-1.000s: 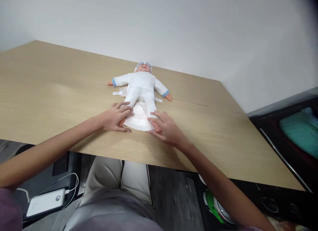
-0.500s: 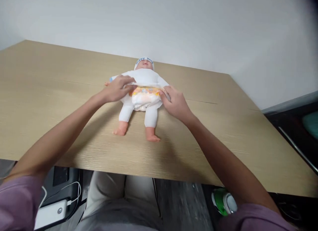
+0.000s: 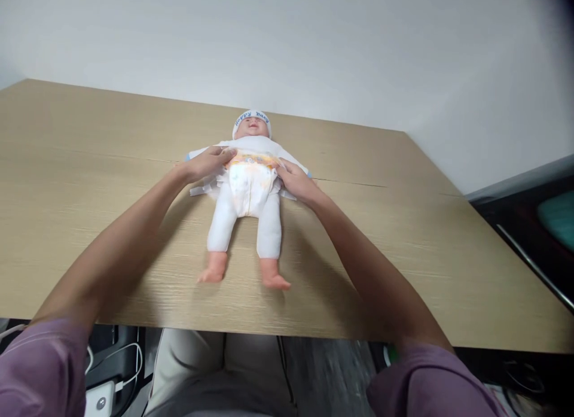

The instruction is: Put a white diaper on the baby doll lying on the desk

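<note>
A baby doll (image 3: 269, 240) in white clothes and a printed cap lies on its back on the wooden table, feet toward me. A white diaper (image 3: 251, 189) with an orange patterned waistband covers its front from between the legs up to the belly. My left hand (image 3: 208, 164) pinches the waistband's left corner between thumb and fingers. My right hand (image 3: 296, 179) grips the right corner of it. Pale side flaps of the diaper stick out below both hands, flat against the table. The doll's hands are mostly hidden.
The wooden table (image 3: 112, 124) runs back to a white wall (image 3: 287, 46). Below its front edge, a white power bank (image 3: 101, 399) with a cable rests on a black surface at left. A dark object (image 3: 529, 243) with a teal part stands beyond the right edge.
The diaper's front now lies flatter and longer over the doll, and its side flaps show. The doll's legs and feet appear lower in view, more stretched toward me. Both hands still hold the waistband.
</note>
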{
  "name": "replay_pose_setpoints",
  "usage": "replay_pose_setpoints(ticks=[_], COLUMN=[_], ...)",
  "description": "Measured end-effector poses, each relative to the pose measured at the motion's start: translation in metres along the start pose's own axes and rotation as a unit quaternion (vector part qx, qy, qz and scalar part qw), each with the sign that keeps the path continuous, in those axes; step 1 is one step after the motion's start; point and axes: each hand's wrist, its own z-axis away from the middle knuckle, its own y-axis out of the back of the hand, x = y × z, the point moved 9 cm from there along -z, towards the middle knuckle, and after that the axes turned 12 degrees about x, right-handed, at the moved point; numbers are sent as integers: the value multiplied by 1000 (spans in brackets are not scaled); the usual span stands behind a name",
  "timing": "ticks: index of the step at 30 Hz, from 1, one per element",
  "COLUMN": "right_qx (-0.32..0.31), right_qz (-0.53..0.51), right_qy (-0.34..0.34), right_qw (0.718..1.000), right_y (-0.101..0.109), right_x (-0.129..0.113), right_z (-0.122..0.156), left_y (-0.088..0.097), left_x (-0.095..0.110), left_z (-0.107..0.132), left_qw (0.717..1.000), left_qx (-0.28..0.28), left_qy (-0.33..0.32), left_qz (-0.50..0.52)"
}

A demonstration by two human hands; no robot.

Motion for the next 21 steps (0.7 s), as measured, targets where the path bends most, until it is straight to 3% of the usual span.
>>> replay_pose_setpoints(ticks=[3, 5, 9, 11, 14, 16, 19, 21], right_qx=[-36, -58, -6, 52, 129, 164, 181, 175], right_qz=[-2, -17, -16, 26, 117, 174, 230, 247], right_qy=[-12, -28, -35, -17, 19, 51, 76, 49], right_qw=[999, 998, 999, 998, 985, 970, 953, 952], right_y=[6, 11, 36, 50, 62, 66, 66, 66], right_x=[-9, -10, 1, 9, 18, 18, 18, 24], right_z=[27, 40, 56, 67, 92, 107, 117, 116], left_y=[0, 7, 28, 29, 3, -30, -77, -95], left_x=[7, 9, 22, 46, 95, 118, 126, 120], left_z=[25, 34, 39, 43, 55, 64, 71, 72], left_qw=[999, 998, 987, 974, 937, 918, 905, 898], left_qx=[-36, -23, 81, 135, 169, 136, 56, 26], left_qy=[-7, -1, 9, -42, -188, -264, -303, -301], left_qz=[-8, -51, -138, -179, -241, -264, -294, -319])
